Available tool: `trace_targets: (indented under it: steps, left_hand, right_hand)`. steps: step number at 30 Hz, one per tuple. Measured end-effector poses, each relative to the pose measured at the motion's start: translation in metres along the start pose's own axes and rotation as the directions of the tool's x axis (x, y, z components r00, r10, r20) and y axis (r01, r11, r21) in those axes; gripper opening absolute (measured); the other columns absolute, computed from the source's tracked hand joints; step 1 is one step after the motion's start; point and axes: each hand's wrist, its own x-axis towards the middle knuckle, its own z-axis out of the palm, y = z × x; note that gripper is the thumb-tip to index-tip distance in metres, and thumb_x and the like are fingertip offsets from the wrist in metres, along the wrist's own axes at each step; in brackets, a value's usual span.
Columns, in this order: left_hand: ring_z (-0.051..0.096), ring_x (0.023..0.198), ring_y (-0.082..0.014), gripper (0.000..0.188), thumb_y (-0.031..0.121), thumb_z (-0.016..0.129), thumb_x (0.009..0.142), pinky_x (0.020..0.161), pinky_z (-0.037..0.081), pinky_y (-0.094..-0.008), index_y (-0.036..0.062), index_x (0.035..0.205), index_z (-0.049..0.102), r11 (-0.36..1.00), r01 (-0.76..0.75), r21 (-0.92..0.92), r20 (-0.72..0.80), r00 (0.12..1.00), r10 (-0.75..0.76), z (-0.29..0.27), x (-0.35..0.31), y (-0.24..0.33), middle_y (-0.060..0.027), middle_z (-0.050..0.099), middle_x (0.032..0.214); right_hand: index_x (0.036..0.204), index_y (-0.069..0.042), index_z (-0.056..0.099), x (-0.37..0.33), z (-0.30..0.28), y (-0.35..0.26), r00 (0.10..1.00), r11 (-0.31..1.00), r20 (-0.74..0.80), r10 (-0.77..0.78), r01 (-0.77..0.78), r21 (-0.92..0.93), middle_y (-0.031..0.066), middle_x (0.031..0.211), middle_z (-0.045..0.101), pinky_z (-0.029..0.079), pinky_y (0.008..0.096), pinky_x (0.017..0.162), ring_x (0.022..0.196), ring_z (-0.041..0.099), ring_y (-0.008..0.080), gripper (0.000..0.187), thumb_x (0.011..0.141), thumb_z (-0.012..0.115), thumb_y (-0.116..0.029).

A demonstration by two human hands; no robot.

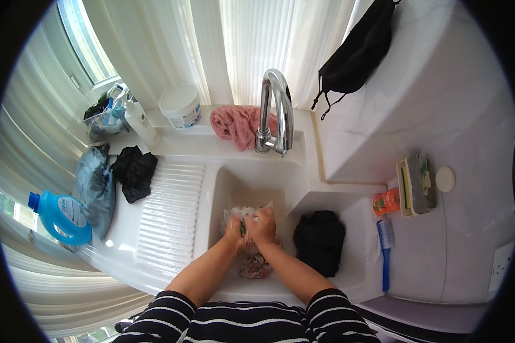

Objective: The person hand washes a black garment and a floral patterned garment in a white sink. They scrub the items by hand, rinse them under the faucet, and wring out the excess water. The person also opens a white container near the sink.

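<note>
Both of my hands are down in the white sink basin (216, 200), close together over a wet, pink and white patterned cloth (255, 267). My left hand (233, 230) is closed on the cloth's left side, and a small bit of green shows between the hands. On the right, my right hand (261, 225) has its fingers curled round the same cloth. Pale bunched fabric or suds show just beyond my fingers. Part of the cloth hangs below my wrists toward the near side of the basin.
A chrome faucet (276, 111) arches behind the basin. Black cloth (319, 243) lies in the right basin. Left of the ribbed washboard (171, 211) are black fabric (134, 173), grey-blue fabric (95, 186) and a blue detergent bottle (68, 218). A pink towel (237, 124) and blue brush (385, 251) lie nearby.
</note>
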Motion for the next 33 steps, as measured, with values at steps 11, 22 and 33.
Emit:
trace_targets:
  steps: [11,22,33]
  left_hand:
    - [0.062,0.073,-0.0237,0.036,0.044,0.049,0.093,0.068,0.052,-0.0399,0.0105,0.087,0.061,0.985,0.160,0.070,0.052,0.985,-0.163,0.005,0.009,-0.010,-0.0082,0.065,0.081]
    - [0.064,0.086,-0.0239,0.034,0.043,0.048,0.093,0.075,0.052,-0.0382,0.0110,0.094,0.060,0.982,0.111,0.150,-0.010,0.994,-0.111,0.011,0.001,0.007,-0.0090,0.066,0.094]
    - [0.059,0.107,-0.0330,0.068,0.026,0.065,0.081,0.095,0.044,-0.0386,0.0084,0.141,0.037,-0.037,-0.097,0.995,0.103,0.880,0.463,-0.052,0.057,-0.008,-0.0222,0.052,0.125]
  right_hand:
    - [0.066,-0.002,0.053,0.015,-0.006,0.001,0.977,0.975,-0.006,0.214,-0.214,-0.061,0.0149,0.088,0.059,0.044,0.0444,0.079,0.089,0.054,0.0352,0.019,0.073,0.065,-0.015]
    - [0.067,-0.007,0.055,0.038,-0.009,0.003,0.977,0.996,0.193,-0.092,0.086,0.037,0.0108,0.086,0.059,0.045,0.0446,0.078,0.084,0.055,0.0360,0.022,0.078,0.068,-0.021]
    - [0.133,-0.022,0.051,0.037,0.009,0.035,0.863,0.690,0.446,0.238,0.173,-0.703,0.0125,0.144,0.036,0.031,0.0552,0.102,0.128,0.032,0.0433,0.066,0.074,0.072,-0.043]
